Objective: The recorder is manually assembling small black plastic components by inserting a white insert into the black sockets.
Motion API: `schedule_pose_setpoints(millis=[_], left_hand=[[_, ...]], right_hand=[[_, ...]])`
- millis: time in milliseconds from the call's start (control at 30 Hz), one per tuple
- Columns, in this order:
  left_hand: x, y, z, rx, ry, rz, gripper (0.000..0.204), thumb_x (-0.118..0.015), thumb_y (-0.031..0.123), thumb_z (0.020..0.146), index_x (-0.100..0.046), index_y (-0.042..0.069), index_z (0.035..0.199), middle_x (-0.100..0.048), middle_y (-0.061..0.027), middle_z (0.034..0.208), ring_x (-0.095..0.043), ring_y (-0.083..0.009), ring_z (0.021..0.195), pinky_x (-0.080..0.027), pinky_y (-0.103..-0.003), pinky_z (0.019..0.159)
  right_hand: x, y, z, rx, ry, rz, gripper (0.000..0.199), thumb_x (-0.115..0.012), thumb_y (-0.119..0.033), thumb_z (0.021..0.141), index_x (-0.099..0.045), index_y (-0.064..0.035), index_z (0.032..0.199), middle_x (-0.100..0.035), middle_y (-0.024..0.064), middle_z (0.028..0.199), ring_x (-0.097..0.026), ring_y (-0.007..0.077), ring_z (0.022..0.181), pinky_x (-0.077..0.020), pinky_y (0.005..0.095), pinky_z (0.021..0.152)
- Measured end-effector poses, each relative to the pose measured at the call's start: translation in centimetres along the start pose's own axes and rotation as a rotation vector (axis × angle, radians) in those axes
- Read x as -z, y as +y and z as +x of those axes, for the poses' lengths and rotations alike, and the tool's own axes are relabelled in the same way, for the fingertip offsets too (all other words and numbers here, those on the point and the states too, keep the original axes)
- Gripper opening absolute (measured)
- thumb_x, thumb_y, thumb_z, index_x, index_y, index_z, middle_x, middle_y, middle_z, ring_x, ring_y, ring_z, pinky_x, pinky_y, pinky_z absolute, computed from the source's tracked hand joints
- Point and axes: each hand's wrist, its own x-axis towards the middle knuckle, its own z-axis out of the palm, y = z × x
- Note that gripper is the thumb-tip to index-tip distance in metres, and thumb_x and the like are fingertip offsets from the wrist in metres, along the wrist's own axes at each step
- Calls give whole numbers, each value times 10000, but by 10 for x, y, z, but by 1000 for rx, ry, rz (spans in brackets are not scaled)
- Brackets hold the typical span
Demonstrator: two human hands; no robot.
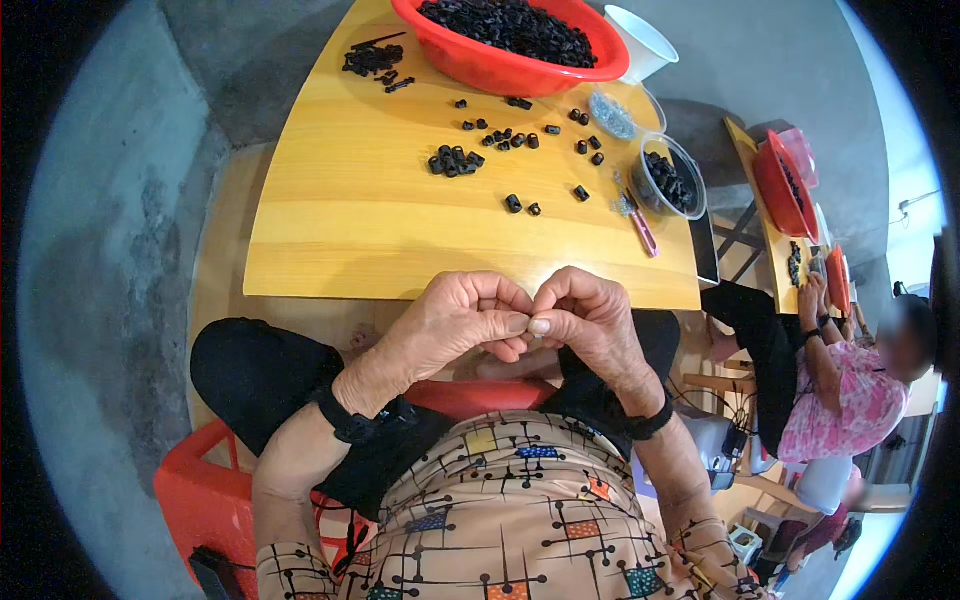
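Both my hands meet just off the near edge of the table point(350, 240), above my lap. My left hand point(455, 312) is closed in a pinch, thumb to fingers; my right hand point(592, 325) is pinched likewise, the tips of the two touching. Whatever may lie between them is too small to tell. A dark left band point(345, 418) and right band point(650, 422) sit at my wrists. Beyond, loose on the table: two short black parts point(513, 203) nearest my hands, a cluster of them point(455, 161) farther left, others scattered behind and to the right. A pink-handled tool point(645, 235) lies right of these, beside a clear tub point(650, 197) holding more black pieces. Behind the tub, pale bits point(612, 115). At the far edge, a red basin point(480, 72) heaped with black pieces, a white bucket point(645, 48) next to it; a dark pile point(372, 60) lies left of the basin. Off to my right, a co-worker point(840, 400) sits at a second table point(772, 245).
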Motion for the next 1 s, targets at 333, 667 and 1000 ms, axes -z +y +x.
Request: schedule_pose_setpoints(millis=[333, 667, 1000], left_hand=[[9, 4, -2, -8, -44, -42, 158, -632, 115, 861, -606, -11, 953, -641, -71, 808, -614, -88, 676, -521, -199, 596], [16, 0, 3, -47, 17, -127, 171, -617, 180, 877, -597, 36, 966, -640, -49, 829, -606, -75, 684, -515, -192, 625], [19, 0, 2, -71, 61, -110, 133, -604, 175, 886, -596, 64, 959, -648, -36, 825, -611, -68, 685, -527, -199, 621]], right_hand=[[-3, 0, 14, -83, -57, 60, 122, -701, -86, 799, -580, -77, 818, -542, -72, 657, -429, -5, 529, -322, 142, 448], [13, -8, 37, 2, 126, 18, 117, -647, -142, 848, -612, -40, 894, -564, -29, 678, -479, 42, 534, -387, 195, 476], [35, 0, 88, 516, 193, -1233, 75, -594, -48, 780, -619, -32, 849, -588, 170, 770, -595, 359, 714, -490, 414, 616]])
